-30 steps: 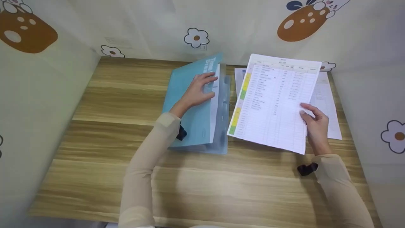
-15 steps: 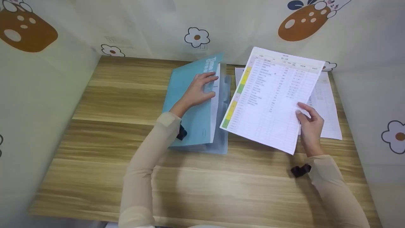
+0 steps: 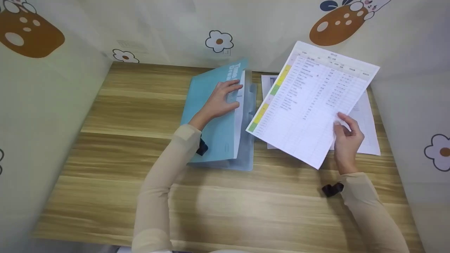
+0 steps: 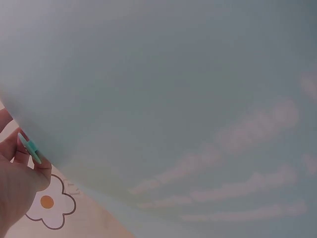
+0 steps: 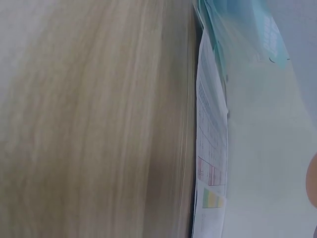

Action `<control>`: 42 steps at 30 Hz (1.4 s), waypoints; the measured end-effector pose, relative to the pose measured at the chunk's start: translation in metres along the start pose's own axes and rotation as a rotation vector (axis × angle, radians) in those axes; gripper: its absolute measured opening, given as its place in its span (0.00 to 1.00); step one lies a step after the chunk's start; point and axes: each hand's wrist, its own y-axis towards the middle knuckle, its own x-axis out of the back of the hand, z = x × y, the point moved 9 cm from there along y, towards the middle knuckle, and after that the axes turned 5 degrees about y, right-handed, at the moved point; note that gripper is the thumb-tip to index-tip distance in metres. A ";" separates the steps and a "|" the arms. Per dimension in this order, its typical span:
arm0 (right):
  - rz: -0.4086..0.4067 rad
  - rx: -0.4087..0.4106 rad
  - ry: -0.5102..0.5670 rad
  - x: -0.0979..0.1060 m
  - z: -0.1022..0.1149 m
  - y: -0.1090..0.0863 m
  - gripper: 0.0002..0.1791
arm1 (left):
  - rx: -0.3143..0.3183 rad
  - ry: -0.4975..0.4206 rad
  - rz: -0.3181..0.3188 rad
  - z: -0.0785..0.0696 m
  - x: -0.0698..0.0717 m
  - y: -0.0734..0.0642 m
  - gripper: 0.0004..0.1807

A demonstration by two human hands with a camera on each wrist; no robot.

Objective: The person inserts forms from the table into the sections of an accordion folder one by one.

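In the head view a teal folder (image 3: pixel 207 130) lies partly raised, with white pages (image 3: pixel 239 123) and clear dividers (image 3: pixel 248 151) under its cover. My left hand (image 3: pixel 218 100) holds the cover at its right edge, thumb toward the pages. The left wrist view is mostly filled by the cover (image 4: pixel 163 99), with the fingers (image 4: pixel 29 168) around its edge at lower left. My right hand (image 3: pixel 348 140) pinches a printed table sheet (image 3: pixel 306 105) by its right side. That sheet, with yellow and green bands down its left margin, is tilted above the desk.
More printed papers (image 3: pixel 365 130) lie on the wooden desk (image 3: pixel 228 211) beneath the held sheet, right of the folder. Patterned walls (image 3: pixel 168 35) border the desk at the back and both sides. In the right wrist view, the papers (image 5: pixel 210 134) appear edge-on.
The held sheet has turned clockwise, and its top has risen toward the back wall. My right hand has shifted slightly left overall. The left hand and folder have stayed put.
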 end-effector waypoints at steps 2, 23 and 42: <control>-0.009 0.011 0.000 0.002 0.000 0.002 0.13 | 0.018 0.012 0.002 -0.002 0.002 -0.002 0.28; 0.100 0.032 -0.137 -0.018 0.009 -0.013 0.13 | 0.071 0.042 0.002 -0.012 0.011 -0.012 0.29; 0.237 -0.022 -0.228 -0.043 -0.003 -0.022 0.14 | 0.103 0.044 -0.007 -0.012 0.011 -0.015 0.30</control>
